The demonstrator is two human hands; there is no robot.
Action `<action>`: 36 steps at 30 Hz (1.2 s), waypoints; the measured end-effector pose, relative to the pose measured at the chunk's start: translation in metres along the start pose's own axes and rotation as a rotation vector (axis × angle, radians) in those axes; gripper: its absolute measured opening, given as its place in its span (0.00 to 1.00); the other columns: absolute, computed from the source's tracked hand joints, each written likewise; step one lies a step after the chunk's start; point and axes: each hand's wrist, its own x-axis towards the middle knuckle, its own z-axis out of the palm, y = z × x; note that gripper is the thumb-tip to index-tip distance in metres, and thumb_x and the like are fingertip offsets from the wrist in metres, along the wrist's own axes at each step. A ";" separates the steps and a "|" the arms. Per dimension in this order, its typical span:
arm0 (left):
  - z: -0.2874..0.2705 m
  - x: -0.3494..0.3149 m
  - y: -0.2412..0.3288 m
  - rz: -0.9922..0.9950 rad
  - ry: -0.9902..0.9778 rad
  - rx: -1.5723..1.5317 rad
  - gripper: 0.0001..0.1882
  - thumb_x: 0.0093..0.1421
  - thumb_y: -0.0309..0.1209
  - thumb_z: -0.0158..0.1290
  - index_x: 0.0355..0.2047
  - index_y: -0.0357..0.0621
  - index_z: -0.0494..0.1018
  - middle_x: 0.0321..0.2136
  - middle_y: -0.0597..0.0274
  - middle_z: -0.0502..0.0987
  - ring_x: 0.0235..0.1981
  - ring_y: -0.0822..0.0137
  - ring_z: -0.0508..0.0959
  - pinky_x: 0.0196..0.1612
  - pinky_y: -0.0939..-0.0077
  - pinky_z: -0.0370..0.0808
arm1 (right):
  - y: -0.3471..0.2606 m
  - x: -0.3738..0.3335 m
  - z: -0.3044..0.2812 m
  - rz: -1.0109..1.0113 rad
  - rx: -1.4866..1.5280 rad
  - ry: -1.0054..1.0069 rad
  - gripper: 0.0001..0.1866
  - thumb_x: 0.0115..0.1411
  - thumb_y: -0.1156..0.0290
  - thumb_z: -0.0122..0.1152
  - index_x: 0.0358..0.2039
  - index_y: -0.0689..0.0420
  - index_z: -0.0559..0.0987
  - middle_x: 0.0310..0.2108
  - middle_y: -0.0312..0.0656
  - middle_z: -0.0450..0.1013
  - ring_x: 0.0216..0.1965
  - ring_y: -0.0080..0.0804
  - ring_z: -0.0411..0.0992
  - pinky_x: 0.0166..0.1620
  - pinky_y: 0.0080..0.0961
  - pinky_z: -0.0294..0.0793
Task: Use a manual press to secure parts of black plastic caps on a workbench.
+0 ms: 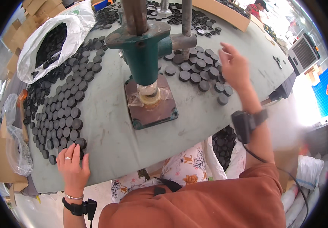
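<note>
1. Along the left side of the worktop [110,152], packed rows of black discs [62,122] ran down toward the near left corner, most lying flat.
2. At the near end of those rows, the left hand [72,167] rested with fingers loosely bent over the last discs and thumb held apart; whether it gripped one could not be told.
3. Toward the right edge, a looser pile of discs [195,78] lay partly overlapping. Just beside it hung the right hand [235,66], blurred, half open, the forefinger stretched out, with nothing seen in its hold.
4. Judging by the hands, the step was the handling of discs at the two groups, left fingers at the rows and right hand by the pile. A next move from there seemed to call for the left fingertips to close on a single rim without disturbing its neighbours.
5. Between the groups stood the green press [143,62], its ram above a yellowish ring [150,99] on the base plate [133,114]; what sat inside was unclear.
6. Toward the far left corner slumped an open white bag [84,19] of black pieces.
</note>
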 end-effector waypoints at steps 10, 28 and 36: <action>0.008 -0.002 0.000 -0.121 -0.009 -0.221 0.18 0.52 0.25 0.54 0.45 0.37 0.71 0.42 0.52 0.71 0.43 0.52 0.72 0.46 0.62 0.68 | -0.028 0.011 -0.061 0.177 0.132 -0.075 0.15 0.55 0.58 0.60 0.30 0.58 0.81 0.21 0.42 0.75 0.24 0.32 0.76 0.32 0.25 0.73; 0.027 -0.016 -0.004 -0.100 0.134 -0.270 0.18 0.54 0.23 0.53 0.46 0.37 0.71 0.40 0.53 0.71 0.42 0.54 0.69 0.46 0.63 0.66 | -0.007 -0.135 -0.022 0.358 0.612 -0.147 0.18 0.48 0.78 0.64 0.40 0.65 0.73 0.36 0.42 0.72 0.36 0.27 0.73 0.40 0.23 0.74; 0.028 -0.015 -0.003 -0.096 0.136 -0.249 0.18 0.53 0.22 0.53 0.46 0.38 0.71 0.40 0.53 0.71 0.42 0.53 0.70 0.46 0.63 0.67 | -0.026 -0.146 -0.022 0.277 0.861 0.013 0.20 0.47 0.84 0.63 0.42 0.63 0.71 0.38 0.41 0.72 0.38 0.24 0.73 0.43 0.21 0.74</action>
